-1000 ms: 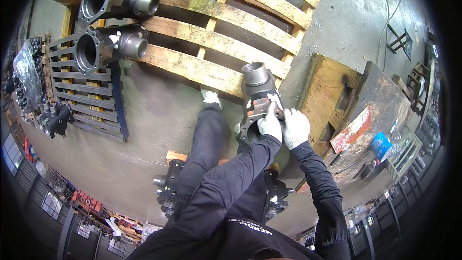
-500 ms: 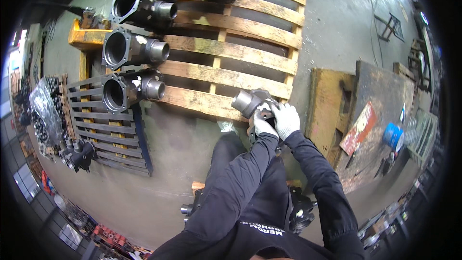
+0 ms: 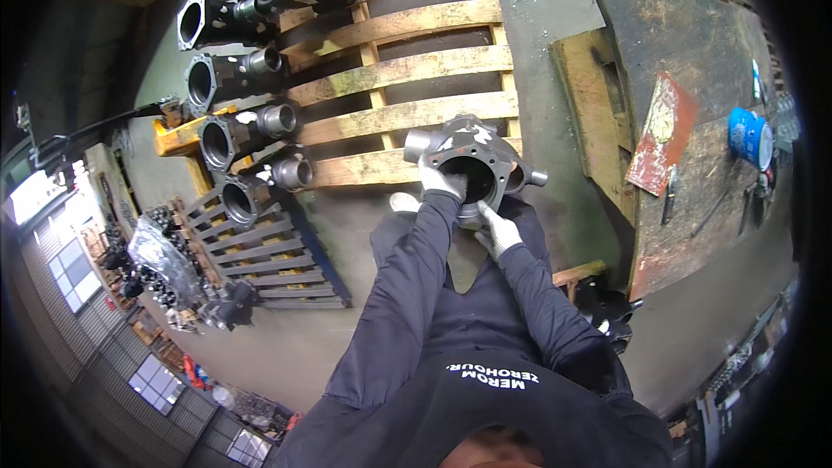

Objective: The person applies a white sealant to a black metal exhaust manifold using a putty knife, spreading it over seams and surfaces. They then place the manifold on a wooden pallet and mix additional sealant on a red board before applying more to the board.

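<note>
One cast metal housing (image 3: 473, 153), dark grey, pale patches (image 3: 472, 132) on its far side. Wide round bore opens up toward you, flange (image 3: 501, 178) ringed with bolt holes; smooth cylindrical neck (image 3: 419, 146) points left. Located before you, by the pallet's (image 3: 381, 170) near right corner.

I see white capitals (image 3: 492, 377) in two lines across the dark shirt (image 3: 416, 412). Markings (image 3: 739, 132) on the blue tub (image 3: 750, 149) look blurred.

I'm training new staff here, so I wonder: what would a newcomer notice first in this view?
Probably the dark metal housing by the near edge of the wooden pallet, with the white-gloved left hand and right hand at its rim. Next, similar housings lining the pallet's left side. Then the bright blue container on the worn board at right.
</note>
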`<act>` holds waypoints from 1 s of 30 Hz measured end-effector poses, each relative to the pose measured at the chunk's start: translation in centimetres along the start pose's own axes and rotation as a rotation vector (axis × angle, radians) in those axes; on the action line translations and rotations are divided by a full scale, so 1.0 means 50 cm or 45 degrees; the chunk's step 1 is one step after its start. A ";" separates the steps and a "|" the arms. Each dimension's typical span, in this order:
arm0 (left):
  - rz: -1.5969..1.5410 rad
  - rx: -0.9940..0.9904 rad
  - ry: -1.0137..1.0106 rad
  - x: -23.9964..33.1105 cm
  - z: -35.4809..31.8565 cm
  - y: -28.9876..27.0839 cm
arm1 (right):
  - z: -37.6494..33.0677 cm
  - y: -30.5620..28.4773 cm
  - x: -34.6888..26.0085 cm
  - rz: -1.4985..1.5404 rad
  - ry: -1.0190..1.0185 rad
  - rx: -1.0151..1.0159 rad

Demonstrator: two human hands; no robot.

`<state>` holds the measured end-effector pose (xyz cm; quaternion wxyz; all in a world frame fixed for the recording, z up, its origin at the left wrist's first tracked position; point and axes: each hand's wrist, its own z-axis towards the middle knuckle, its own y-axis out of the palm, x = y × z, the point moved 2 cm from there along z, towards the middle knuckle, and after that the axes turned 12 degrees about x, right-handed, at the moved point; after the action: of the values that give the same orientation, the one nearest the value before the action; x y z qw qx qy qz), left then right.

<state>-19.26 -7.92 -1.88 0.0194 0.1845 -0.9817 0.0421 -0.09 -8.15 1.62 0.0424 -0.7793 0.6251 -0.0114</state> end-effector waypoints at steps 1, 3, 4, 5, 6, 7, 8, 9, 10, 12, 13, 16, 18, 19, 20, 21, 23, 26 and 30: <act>0.069 0.064 -0.164 0.004 -0.021 0.000 | 0.008 0.024 0.012 0.084 0.070 0.007; 0.411 0.064 -0.240 0.032 -0.072 0.001 | 0.019 0.058 0.034 0.319 0.168 0.034; 0.677 -0.049 -0.141 0.061 -0.100 0.005 | 0.030 0.071 0.040 0.542 0.198 0.025; 1.166 -0.103 0.137 0.094 -0.123 0.022 | 0.040 0.077 0.050 0.597 0.191 0.046; 1.724 -0.191 0.603 0.126 -0.149 0.044 | 0.052 0.083 0.059 0.651 0.179 0.068; 2.207 -0.035 1.213 0.141 -0.174 0.065 | 0.061 0.088 0.073 0.727 0.182 0.107; 2.083 -0.225 1.676 0.132 -0.202 0.084 | 0.071 0.092 0.081 0.814 0.168 0.057; 2.359 -0.236 2.187 0.135 -0.216 0.115 | 0.078 0.093 0.091 0.758 0.072 0.143; 2.713 -0.359 2.148 0.132 -0.212 0.140 | 0.081 0.098 0.099 0.830 0.068 0.036; 3.179 -0.621 1.983 0.128 -0.188 0.188 | 0.079 0.115 0.115 0.960 0.099 -0.070; 3.267 -0.727 1.908 0.115 -0.168 0.205 | 0.073 0.118 0.124 1.030 0.137 -0.066; 3.224 -1.147 2.025 0.065 -0.107 0.244 | 0.056 0.155 0.146 1.058 0.276 -0.152; 3.370 -1.318 2.160 0.018 -0.081 0.232 | 0.057 0.182 0.152 1.028 0.194 -0.068; 3.528 -1.383 2.154 -0.003 -0.069 0.228 | 0.061 0.192 0.156 0.987 0.257 0.109; 3.664 -1.484 2.046 -0.020 -0.057 0.231 | 0.061 0.199 0.158 0.952 0.250 0.156; 3.800 -1.574 1.898 -0.038 -0.051 0.235 | 0.062 0.202 0.160 0.903 0.266 0.260; 3.692 -1.753 1.961 -0.029 -0.048 0.243 | 0.062 0.209 0.155 0.961 0.196 0.190; 3.512 -1.797 1.787 0.011 -0.060 0.258 | 0.053 0.204 0.150 0.933 0.116 0.228; 3.261 -1.658 1.993 0.076 -0.081 0.254 | 0.041 0.189 0.132 0.774 0.034 0.317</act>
<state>-27.33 2.88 1.37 -0.5078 0.8067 0.0875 0.2894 -7.70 -16.53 -1.39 0.1305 -0.5456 0.8235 -0.0846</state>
